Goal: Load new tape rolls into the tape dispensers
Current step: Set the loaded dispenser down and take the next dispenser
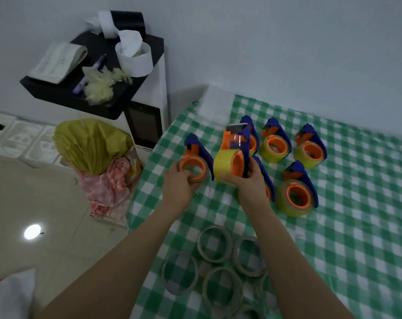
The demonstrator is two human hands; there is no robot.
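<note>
Several blue-and-orange tape dispensers stand on the green checked tablecloth (347,229). My right hand (248,180) holds one dispenser (235,148) upright above the cloth, with a yellow tape roll (225,165) on its orange hub. My left hand (180,183) grips the orange hub of a dispenser without a roll (196,161) at the left. Three loaded dispensers (274,143) (310,147) (297,192) stand to the right; two more are partly hidden behind the held one and my right hand. Several clear tape rolls (215,244) lie flat near the front edge.
Left of the table, a white appliance (147,125) carries a black tray (57,88) with papers, a pen and a white cup. A yellow-green bag (92,143) and a pink bag (108,185) sit on the floor beside the table's left edge.
</note>
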